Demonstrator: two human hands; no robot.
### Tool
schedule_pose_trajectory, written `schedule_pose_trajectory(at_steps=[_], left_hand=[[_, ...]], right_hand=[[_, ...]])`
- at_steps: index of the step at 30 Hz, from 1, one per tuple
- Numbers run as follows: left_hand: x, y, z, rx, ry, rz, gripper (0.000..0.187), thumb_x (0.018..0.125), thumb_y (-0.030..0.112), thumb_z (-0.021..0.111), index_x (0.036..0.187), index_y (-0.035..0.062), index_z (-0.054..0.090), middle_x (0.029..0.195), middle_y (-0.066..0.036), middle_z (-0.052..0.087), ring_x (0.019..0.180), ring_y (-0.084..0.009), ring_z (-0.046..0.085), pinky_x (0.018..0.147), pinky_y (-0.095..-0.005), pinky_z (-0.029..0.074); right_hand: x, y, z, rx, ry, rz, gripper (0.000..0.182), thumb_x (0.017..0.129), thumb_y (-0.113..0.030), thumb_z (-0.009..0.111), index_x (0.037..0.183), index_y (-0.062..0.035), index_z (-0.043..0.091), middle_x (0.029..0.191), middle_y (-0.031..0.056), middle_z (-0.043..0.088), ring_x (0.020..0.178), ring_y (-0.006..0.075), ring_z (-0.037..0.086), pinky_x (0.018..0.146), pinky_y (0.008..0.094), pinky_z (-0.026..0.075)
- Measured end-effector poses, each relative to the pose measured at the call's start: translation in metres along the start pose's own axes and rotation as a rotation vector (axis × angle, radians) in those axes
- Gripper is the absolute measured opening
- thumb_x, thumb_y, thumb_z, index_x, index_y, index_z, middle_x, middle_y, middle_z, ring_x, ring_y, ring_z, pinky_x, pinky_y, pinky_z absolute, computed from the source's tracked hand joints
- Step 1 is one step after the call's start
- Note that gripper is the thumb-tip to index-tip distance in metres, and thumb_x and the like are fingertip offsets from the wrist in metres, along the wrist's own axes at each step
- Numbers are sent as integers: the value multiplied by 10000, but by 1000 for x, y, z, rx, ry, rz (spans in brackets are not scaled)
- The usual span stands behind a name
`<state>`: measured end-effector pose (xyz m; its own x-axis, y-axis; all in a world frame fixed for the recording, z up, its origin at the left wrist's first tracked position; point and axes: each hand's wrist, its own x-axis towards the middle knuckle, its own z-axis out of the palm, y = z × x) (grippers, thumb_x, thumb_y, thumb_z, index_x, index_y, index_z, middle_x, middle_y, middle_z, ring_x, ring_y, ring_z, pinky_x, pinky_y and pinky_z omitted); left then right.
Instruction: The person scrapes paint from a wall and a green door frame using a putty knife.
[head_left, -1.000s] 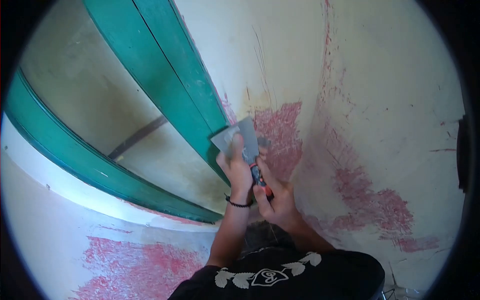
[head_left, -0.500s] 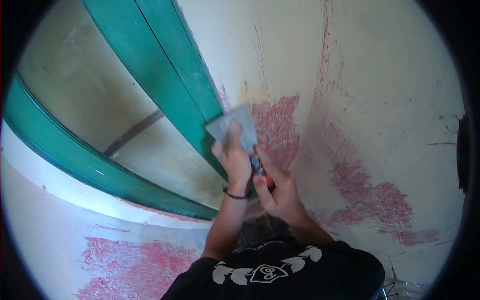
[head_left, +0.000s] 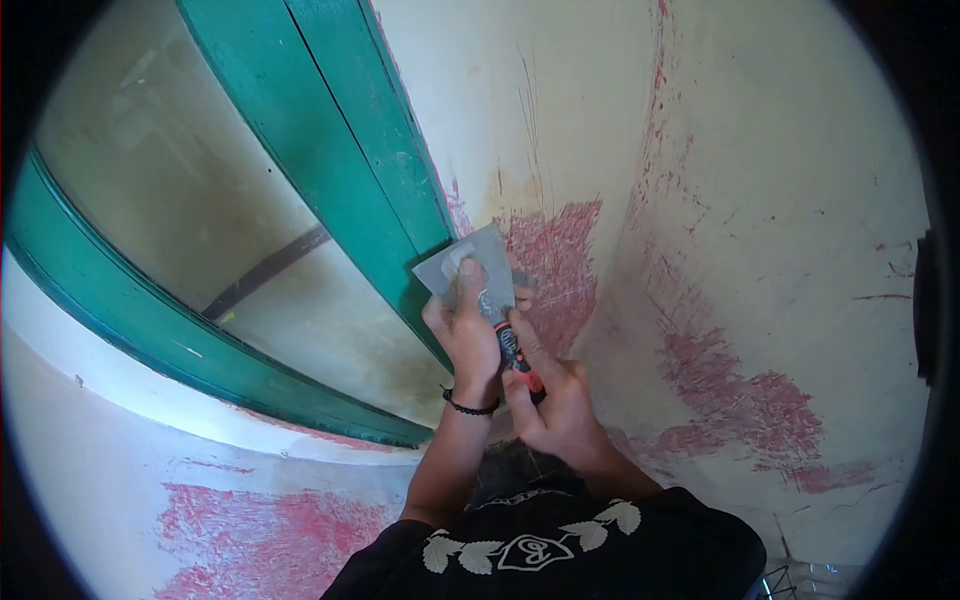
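A putty knife (head_left: 490, 250) with a wide grey blade and a black and red handle is in front of the wall, beside the green frame. My right hand (head_left: 557, 405) is closed round its handle, thumb and forefinger along the grip. My left hand (head_left: 472, 345), with a dark bracelet at the wrist, presses its thumb flat on the blade near the handle; its other fingers are mostly hidden behind the blade. A pale smear shows on the blade by that thumb. Scraped red wall (head_left: 553, 255) lies just behind the tool.
A green door or window frame (head_left: 330, 150) runs diagonally on the left around a pale panel (head_left: 150, 190). The cream wall (head_left: 780, 130) on the right has cracks and another red scraped patch (head_left: 745, 400). More scraped red wall (head_left: 270, 535) shows at lower left.
The blade and my left thumb, blurred before, now look sharp and sit slightly lower in view. Both hands keep their hold on the putty knife.
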<state>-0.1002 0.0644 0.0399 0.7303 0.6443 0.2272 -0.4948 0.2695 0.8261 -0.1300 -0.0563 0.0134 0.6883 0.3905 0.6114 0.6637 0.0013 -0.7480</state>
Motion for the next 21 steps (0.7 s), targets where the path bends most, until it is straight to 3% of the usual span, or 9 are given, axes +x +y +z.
schedule_pose_trajectory(at_steps=[5, 8, 10, 11, 14, 15, 18, 21], left_hand=[[10, -3, 6, 6, 11, 87, 366, 1009, 288, 590, 1085, -67, 635, 896, -167, 715, 652, -236, 709, 567, -327, 574], [16, 4, 12, 35, 31, 116, 363, 996, 292, 616, 1062, -65, 626, 864, -145, 696, 667, -247, 714, 574, -334, 574], [21, -18, -5, 119, 74, 197, 361, 990, 288, 627, 1066, -66, 629, 873, -145, 697, 667, -245, 713, 586, -335, 576], [2, 2, 6, -92, 22, 26, 293, 994, 201, 632, 1029, -88, 662, 951, -107, 697, 730, -167, 664, 647, -302, 527], [23, 6, 10, 69, 87, 189, 285, 997, 207, 630, 985, -74, 677, 947, -88, 696, 769, -130, 629, 672, -292, 503], [23, 18, 20, 22, 8, 172, 297, 999, 215, 627, 972, -76, 674, 931, -79, 692, 736, -138, 636, 644, -294, 501], [34, 9, 17, 49, 66, 221, 309, 1004, 221, 617, 986, -84, 661, 910, -96, 692, 674, -169, 658, 611, -305, 524], [22, 21, 20, -30, 14, 147, 333, 1013, 229, 593, 1057, -99, 625, 904, -157, 697, 683, -236, 698, 609, -344, 575]], right_hand=[[11, 19, 4, -45, 100, -176, 539, 916, -73, 576, 1426, 73, 478, 712, 156, 657, 603, 179, 667, 594, 330, 520], [25, -8, -8, 86, -4, 107, 550, 896, -80, 618, 1417, 47, 498, 769, 214, 639, 649, 288, 684, 663, 367, 534], [10, 7, -3, 70, 28, 4, 551, 896, -79, 618, 1422, 34, 499, 753, 203, 629, 621, 275, 658, 653, 356, 529], [10, 10, -1, 58, 40, -18, 553, 894, -78, 618, 1423, 29, 500, 752, 203, 627, 616, 274, 655, 649, 353, 528], [19, 5, -2, 4, 53, -10, 556, 887, -79, 616, 1424, 18, 506, 761, 211, 631, 619, 279, 663, 637, 350, 528], [24, -2, -5, 4, 40, 9, 560, 883, -81, 617, 1423, 18, 506, 755, 212, 631, 619, 287, 666, 635, 351, 529], [35, -13, -10, -8, 28, -10, 570, 873, -88, 620, 1421, 22, 506, 732, 214, 631, 618, 310, 677, 624, 360, 531], [25, -3, -4, -43, 56, -71, 579, 868, -90, 620, 1420, 35, 498, 704, 217, 630, 618, 330, 688, 614, 378, 534]])
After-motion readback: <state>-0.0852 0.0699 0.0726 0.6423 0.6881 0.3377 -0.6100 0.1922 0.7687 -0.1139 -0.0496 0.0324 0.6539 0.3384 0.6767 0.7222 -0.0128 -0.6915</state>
